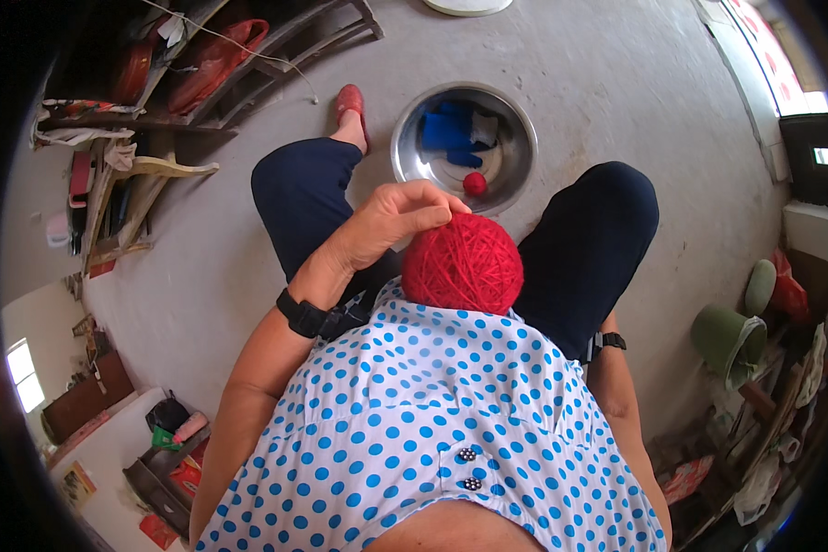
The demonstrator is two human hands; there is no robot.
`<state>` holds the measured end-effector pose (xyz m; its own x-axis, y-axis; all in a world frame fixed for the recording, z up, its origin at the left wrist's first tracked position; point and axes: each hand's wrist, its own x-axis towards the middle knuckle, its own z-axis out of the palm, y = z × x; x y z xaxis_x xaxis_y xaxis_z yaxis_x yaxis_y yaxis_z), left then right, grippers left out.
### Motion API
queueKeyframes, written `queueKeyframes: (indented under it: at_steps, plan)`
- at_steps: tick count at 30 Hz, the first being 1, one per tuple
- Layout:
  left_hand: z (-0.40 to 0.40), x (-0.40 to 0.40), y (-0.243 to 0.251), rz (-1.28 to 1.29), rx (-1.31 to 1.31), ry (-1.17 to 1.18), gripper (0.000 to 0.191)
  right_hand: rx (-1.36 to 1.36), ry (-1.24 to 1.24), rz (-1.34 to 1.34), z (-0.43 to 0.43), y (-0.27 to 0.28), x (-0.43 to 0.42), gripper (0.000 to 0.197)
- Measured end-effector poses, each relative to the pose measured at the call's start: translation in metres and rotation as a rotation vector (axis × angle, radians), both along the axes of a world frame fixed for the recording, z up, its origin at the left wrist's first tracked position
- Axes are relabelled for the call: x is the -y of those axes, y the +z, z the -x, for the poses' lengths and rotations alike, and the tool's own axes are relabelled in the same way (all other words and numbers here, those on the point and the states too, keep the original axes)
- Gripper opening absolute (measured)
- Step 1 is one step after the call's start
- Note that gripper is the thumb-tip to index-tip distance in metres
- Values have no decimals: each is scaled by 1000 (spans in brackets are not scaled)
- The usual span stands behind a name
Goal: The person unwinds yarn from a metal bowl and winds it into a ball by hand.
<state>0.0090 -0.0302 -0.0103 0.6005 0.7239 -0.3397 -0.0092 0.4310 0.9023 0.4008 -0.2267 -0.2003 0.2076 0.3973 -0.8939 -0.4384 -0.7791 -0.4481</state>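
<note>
A large ball of red yarn (464,265) rests in my lap against the polka-dot shirt. My left hand (403,217) touches its top, thumb and fingertips pinched together there; whether a strand lies between them cannot be made out. My right hand is out of view, hidden beyond my right thigh; only the forearm and a black wristband show. On the floor past my knees stands a round metal basin (530,148). It holds a small red yarn ball (475,183), blue knitted or cloth pieces (446,131) and a grey piece (484,129).
Wooden shelving (210,103) with red bags is at upper left, a thin cord hanging across it. A green bucket (721,341) lies tilted at right, near clutter. A pale round object (468,5) stands beyond the basin. Dark drawers (159,483) are at lower left.
</note>
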Motion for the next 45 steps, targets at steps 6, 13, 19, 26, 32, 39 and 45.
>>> queueKeyframes:
  at_steps: [6,13,19,26,32,39,45]
  plan:
    - [0,0,-2,-6,2,6,13,2,0,-1,-1,1,0,54]
    - [-2,-1,-1,5,-13,-6,13,3,1,2,-6,1,0,54]
    - [0,0,-2,-8,-1,4,13,-5,2,8,-3,0,2,55]
    - [-2,0,-1,-8,-4,-1,13,-2,6,9,-4,3,1,55]
    - [-1,1,-2,-9,-11,0,13,-4,7,9,-6,0,0,55]
    - [-1,0,-2,-36,-22,11,13,-2,2,1,-10,-2,-1,56]
    - [-2,0,-2,-54,12,-14,16,28,-188,-338,-47,-29,-10,55]
